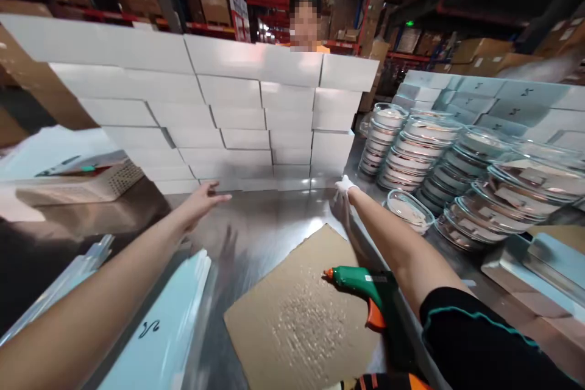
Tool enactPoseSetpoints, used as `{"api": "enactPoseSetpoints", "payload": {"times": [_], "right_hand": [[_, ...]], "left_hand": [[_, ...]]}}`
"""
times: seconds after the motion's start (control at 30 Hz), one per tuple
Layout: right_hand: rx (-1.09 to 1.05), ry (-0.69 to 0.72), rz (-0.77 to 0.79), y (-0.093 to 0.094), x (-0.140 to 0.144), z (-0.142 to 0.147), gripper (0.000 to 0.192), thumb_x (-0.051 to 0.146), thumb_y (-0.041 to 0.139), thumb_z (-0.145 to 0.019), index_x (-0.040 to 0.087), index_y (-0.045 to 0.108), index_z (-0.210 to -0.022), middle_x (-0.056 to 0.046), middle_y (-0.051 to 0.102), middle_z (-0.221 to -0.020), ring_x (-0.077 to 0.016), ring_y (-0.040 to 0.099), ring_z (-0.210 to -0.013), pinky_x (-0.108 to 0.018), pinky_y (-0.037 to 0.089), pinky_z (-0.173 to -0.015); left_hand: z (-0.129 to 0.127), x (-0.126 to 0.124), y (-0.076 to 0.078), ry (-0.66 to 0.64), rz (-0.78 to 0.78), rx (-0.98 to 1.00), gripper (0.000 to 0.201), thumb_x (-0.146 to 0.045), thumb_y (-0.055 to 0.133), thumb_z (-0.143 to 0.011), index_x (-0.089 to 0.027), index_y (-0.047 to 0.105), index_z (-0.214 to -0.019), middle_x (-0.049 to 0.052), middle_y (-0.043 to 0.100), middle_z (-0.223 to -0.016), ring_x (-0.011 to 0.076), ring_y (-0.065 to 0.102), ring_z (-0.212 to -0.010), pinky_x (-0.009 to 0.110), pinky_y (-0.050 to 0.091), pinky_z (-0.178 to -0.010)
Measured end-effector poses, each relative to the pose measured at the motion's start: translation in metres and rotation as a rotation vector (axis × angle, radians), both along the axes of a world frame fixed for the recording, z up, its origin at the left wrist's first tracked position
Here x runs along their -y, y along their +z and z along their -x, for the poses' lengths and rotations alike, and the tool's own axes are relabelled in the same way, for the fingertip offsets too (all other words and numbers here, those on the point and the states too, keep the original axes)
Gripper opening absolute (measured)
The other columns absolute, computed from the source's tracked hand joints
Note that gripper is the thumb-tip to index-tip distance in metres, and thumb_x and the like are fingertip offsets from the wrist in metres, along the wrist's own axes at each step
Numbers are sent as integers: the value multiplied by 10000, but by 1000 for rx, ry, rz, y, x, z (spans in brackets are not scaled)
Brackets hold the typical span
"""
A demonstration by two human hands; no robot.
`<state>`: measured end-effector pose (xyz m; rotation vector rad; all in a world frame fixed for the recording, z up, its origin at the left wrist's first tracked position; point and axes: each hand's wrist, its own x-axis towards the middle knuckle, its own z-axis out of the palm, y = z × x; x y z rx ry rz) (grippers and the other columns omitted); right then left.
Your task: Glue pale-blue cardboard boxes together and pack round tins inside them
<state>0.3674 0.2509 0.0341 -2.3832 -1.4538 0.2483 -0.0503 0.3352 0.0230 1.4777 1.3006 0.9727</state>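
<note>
My bare left hand (203, 200) is over the metal table (256, 219), close to the bottom row of a wall of stacked white boxes (237, 97). Its fingers are stretched toward the right, apart, and hold nothing. My right hand (346, 187) wears a white glove and is by the lower right corner of the same stack. Its small, slightly blurred fingers look apart, with nothing visible in them; whether they touch a box I cannot tell. Between my arms a green glue gun (361, 280) with an orange trigger lies on a cardboard sheet (256, 311) covered with dried glue.
Stacked clear lidded containers (425, 152) stand on the right, with one single container (409, 210) before them. Light blue flat pieces (159, 329) lie at lower left, a white basket (91, 186) beyond. A person (306, 18) is behind the wall. An orange-black tool (388, 381) shows at the bottom.
</note>
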Motion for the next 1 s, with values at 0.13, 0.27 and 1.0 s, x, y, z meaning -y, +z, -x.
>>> {"api": "enactPoseSetpoints", "payload": {"times": [0.13,0.27,1.0], "right_hand": [[124,4,5,18,49,-37,418,411,686,-1063,199,652,-1422,-133,637,-1484,-276,666,-1284,-502,584,-1088],[269,-41,54,24,147,-88,482,399,693,-1016,192,645,-1449,-202,508,-1635,-378,428,-1538,-561,393,-1245],[705,-517,-444,204,362,-164,449,156,331,-1116,6,688,-1343,-314,662,-1337,-290,569,-1241,-384,402,-977]], "left_hand": [[30,105,-24,-322,-123,-219,837,-613,996,-511,-327,796,-1272,143,654,-1586,492,514,-1544,620,416,-1278],[64,211,-49,-676,-269,-557,816,-645,875,-709,-565,639,-1487,-27,523,-1697,435,478,-1591,575,474,-1270],[-18,311,-141,-767,-436,-1041,846,-513,773,-916,-372,408,-1666,171,219,-1795,498,219,-1666,739,295,-1294]]}}
